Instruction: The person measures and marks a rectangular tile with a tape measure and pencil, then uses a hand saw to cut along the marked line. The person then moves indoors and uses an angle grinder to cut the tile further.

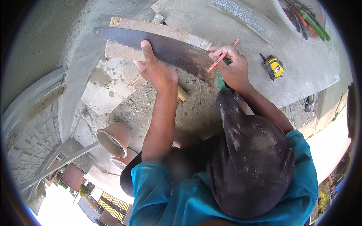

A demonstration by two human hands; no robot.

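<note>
A dark handsaw point(166, 49) with a rusty blade lies across a pale wooden board point(151, 26), whose edges show on both sides of it. My left hand point(156, 69) is closed around the board's near edge, its thumb resting on top of the blade and its fingertips partly hidden. Between the fingers of my right hand point(233, 64) is a red pencil point(223, 56), slanting down over the heel of the saw. The saw's green handle point(220, 81) sits just under this hand; whether the hand also grips it, I cannot tell.
A yellow and black tape measure point(273, 67) lies on the grey sheet to the right. At the top right stands a bucket point(281, 15) of tools with green and red handles. A dirty bucket point(122, 135) stands left. Dusty dark cloth point(256, 158), apparently my trouser leg, fills the near middle.
</note>
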